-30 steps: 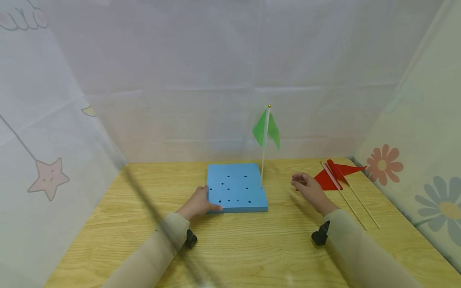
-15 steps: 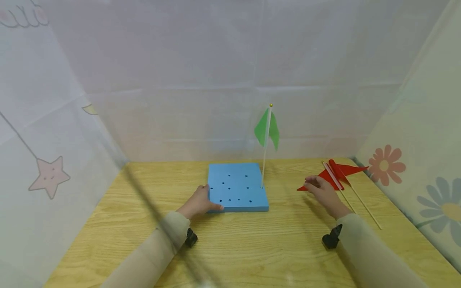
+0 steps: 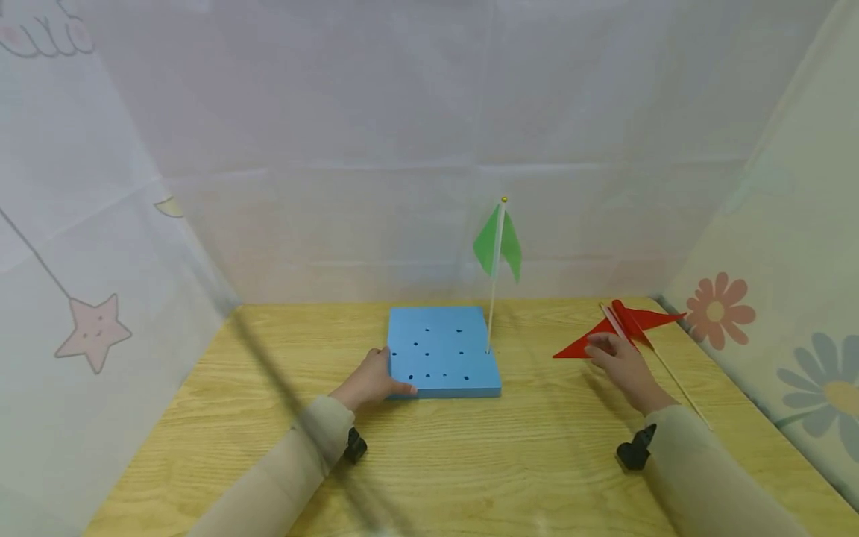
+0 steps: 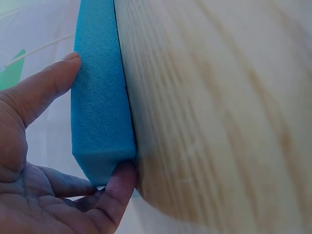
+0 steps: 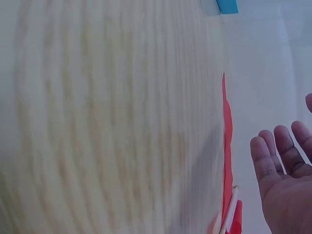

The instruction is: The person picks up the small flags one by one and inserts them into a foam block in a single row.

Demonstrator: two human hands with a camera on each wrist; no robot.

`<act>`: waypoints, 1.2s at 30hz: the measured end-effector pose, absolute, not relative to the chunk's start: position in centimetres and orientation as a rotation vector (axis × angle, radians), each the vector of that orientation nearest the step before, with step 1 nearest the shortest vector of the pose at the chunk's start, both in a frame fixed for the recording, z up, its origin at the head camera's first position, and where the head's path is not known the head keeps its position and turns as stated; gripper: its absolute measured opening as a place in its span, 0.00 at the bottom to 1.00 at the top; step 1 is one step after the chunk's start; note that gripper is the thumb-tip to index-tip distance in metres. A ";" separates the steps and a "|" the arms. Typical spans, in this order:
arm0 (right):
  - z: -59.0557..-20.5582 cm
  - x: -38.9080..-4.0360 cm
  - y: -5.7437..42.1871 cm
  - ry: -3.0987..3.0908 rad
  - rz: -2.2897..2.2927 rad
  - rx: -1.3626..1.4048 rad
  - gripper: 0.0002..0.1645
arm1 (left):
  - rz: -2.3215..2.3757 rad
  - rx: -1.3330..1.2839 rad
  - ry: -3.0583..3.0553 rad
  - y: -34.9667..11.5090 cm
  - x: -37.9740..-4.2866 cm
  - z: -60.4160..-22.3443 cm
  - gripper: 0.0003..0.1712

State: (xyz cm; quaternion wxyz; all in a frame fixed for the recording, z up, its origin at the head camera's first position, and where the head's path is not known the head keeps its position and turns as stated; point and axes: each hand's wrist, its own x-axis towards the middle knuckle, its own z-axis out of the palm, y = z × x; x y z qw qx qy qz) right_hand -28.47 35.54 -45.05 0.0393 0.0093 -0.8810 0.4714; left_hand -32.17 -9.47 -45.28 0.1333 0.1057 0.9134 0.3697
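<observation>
The blue foam block point(image 3: 443, 343), flat on the table and pitted with several small holes, has its near left corner in the grip of my left hand point(image 3: 373, 379). In the left wrist view the thumb point(image 4: 53, 85) presses its upper edge, fingers at its side. A green flag point(image 3: 508, 250) on a thin stick with a gold tip stands upright in a hole at the block's right edge. My right hand point(image 3: 622, 365) hovers over the red flags point(image 3: 627, 321), holding nothing. Its fingers point(image 5: 287, 151) are loosely bent in the right wrist view, apart from the red cloth point(image 5: 227, 141).
Two red flags lie together at the table's far right, one thin stick point(image 3: 681, 388) reaching toward the front. The wood-grain table point(image 3: 470, 470) meets a pale cloth backdrop point(image 3: 349, 186) behind, with printed cloth at both sides.
My right hand has moved right, from beside the red flags to over them, and now hides one stick. The left hand keeps its grip on the foam block.
</observation>
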 end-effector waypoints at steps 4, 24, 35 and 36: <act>-45.2 -28.2 36.4 -2.679 1.472 0.004 0.33 | 1.057 0.323 2.655 -9.5 -32.2 -45.1 0.64; -45.5 -26.7 39.5 -2.695 1.472 -0.189 0.36 | 1.066 0.306 2.649 -9.4 -31.8 -45.1 0.64; -45.9 -26.6 41.2 -2.733 1.362 -0.261 0.37 | 1.059 0.312 2.657 -9.5 -32.0 -45.2 0.64; -45.8 -26.6 41.4 -2.742 1.351 -0.271 0.37 | 1.060 0.312 2.656 -9.5 -32.0 -45.2 0.64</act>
